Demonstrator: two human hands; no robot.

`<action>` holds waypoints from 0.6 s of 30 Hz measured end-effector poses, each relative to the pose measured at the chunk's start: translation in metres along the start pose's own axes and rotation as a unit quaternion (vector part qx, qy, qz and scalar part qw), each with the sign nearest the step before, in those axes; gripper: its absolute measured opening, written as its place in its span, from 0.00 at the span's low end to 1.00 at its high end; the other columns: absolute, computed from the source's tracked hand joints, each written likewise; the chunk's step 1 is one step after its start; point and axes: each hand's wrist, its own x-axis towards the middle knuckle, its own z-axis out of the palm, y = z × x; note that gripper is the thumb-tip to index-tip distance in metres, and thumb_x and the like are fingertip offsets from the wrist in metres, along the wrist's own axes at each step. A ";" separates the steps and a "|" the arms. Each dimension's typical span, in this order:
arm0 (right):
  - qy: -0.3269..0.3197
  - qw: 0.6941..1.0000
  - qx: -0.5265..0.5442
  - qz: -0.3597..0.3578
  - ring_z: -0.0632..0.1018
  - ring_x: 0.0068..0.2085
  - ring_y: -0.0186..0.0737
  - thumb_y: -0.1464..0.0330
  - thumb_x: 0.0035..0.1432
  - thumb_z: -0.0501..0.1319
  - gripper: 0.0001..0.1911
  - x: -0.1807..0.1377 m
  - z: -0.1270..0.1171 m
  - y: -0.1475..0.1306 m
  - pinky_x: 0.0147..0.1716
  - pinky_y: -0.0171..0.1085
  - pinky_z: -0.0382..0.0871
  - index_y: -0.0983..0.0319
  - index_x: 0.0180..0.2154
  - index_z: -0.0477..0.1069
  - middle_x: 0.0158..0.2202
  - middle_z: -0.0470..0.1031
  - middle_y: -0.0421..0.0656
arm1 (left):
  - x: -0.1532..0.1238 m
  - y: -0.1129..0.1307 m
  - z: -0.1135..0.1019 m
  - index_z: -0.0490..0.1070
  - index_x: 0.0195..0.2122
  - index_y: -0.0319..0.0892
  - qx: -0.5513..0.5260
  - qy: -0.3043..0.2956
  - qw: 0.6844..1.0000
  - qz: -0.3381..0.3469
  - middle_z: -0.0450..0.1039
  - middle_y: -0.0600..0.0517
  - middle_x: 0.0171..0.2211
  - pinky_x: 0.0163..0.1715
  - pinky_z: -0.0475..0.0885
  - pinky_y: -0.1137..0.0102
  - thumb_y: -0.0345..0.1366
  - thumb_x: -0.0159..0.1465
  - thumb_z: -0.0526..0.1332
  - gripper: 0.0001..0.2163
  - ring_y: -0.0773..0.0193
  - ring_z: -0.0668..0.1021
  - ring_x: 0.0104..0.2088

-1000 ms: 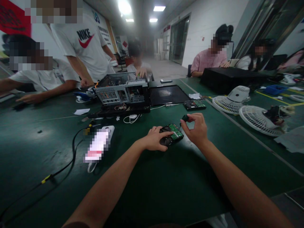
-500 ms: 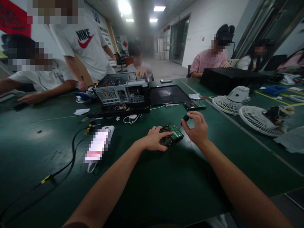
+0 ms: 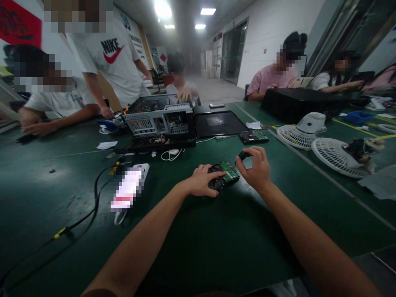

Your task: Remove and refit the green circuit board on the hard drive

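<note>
A hard drive lies on the green table with its circuit board facing up. My left hand grips its left end, the fingers and thumb at either side and the index finger stretched over the board. Pinched between the thumb and fingers of my right hand is a screwdriver with a dark handle. Its thin shaft slants down to the drive's right edge near the far corner. Whether the tip sits in a screw is too small to tell.
Beyond my hands stand an open computer case and a black panel. A second hard drive lies nearby. Fan parts sit at right, a phone and black cable at left. Several people surround the table.
My hands, the drive and the screwdriver stay nearly in place; the screwdriver handle tilts slightly lower. The person at left has drawn an arm in, and one at far right has stretched an arm out.
</note>
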 end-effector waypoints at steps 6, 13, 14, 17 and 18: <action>-0.012 1.000 0.004 0.003 0.76 0.41 0.45 0.69 0.60 0.65 0.20 0.001 -0.003 -0.005 0.42 0.47 0.76 0.58 0.54 0.66 0.43 0.71 0.47 | -0.001 0.000 0.000 0.49 0.70 0.71 -0.007 0.007 1.000 0.004 0.48 0.51 0.69 0.62 0.57 0.45 0.58 0.55 0.65 0.42 0.37 0.58 0.64; 0.001 1.000 -0.004 0.010 0.75 0.40 0.45 0.68 0.60 0.65 0.19 0.001 -0.001 -0.004 0.42 0.48 0.76 0.57 0.52 0.66 0.38 0.70 0.44 | -0.002 0.003 -0.003 0.46 0.70 0.72 0.002 -0.008 1.000 -0.008 0.46 0.53 0.71 0.64 0.55 0.46 0.58 0.56 0.65 0.43 0.38 0.56 0.66; 0.007 1.000 -0.005 0.009 0.75 0.40 0.44 0.67 0.59 0.66 0.19 0.001 -0.001 -0.004 0.41 0.48 0.76 0.57 0.51 0.66 0.38 0.70 0.44 | -0.002 0.003 -0.003 0.46 0.70 0.72 0.002 -0.008 1.000 -0.008 0.46 0.53 0.71 0.64 0.54 0.46 0.58 0.56 0.65 0.43 0.38 0.56 0.66; 0.012 1.000 0.004 0.007 0.75 0.40 0.43 0.67 0.59 0.67 0.19 -0.001 0.000 -0.003 0.39 0.47 0.77 0.58 0.50 0.66 0.42 0.70 0.46 | -0.002 0.003 -0.002 0.47 0.70 0.71 0.004 -0.005 1.000 -0.007 0.46 0.53 0.71 0.64 0.55 0.47 0.58 0.56 0.65 0.43 0.38 0.56 0.66; 0.008 1.000 0.011 0.007 0.76 0.41 0.43 0.68 0.59 0.67 0.20 -0.001 0.000 -0.003 0.39 0.46 0.78 0.58 0.51 0.66 0.44 0.70 0.47 | -0.002 0.003 -0.002 0.47 0.70 0.71 0.005 -0.003 1.000 -0.007 0.46 0.53 0.71 0.64 0.55 0.47 0.58 0.56 0.65 0.43 0.38 0.56 0.66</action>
